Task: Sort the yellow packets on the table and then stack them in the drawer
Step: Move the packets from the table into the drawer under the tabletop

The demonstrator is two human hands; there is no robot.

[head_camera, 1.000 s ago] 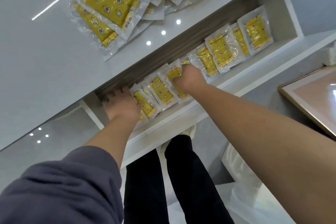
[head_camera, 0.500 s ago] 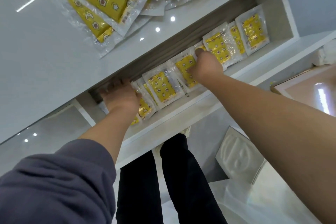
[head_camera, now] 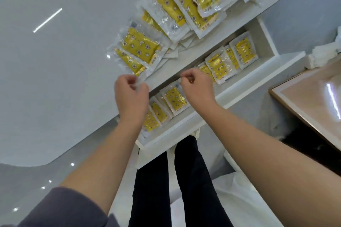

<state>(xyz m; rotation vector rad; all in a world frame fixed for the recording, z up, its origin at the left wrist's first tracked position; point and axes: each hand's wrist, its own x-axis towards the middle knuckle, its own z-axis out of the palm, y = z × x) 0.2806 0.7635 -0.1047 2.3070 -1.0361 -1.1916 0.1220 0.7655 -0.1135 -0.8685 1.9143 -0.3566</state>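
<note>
Left hand (head_camera: 131,96) sits at the near edge of the table (head_camera: 55,79), fingers curled, thumb and fingertips seemingly nipping the clear corner of the front packet (head_camera: 129,60). That packet lies at the near end of the pile (head_camera: 184,9), a loose, overlapping spread of yellow packets running along the table edge to the far right. Right hand (head_camera: 197,88) hangs over the open drawer (head_camera: 239,96), fingers curled in, thumb tip against forefinger, with nothing visible between them. Inside the drawer lie more packets, overlapping: one group (head_camera: 174,97) between and below the two hands, another group (head_camera: 219,66) beyond the right hand, reaching toward the far drawer end. Both forearms are bare, a grey sleeve (head_camera: 64,208) pushed up on the left one. Dark trouser legs (head_camera: 193,180) stand below the drawer front
</note>
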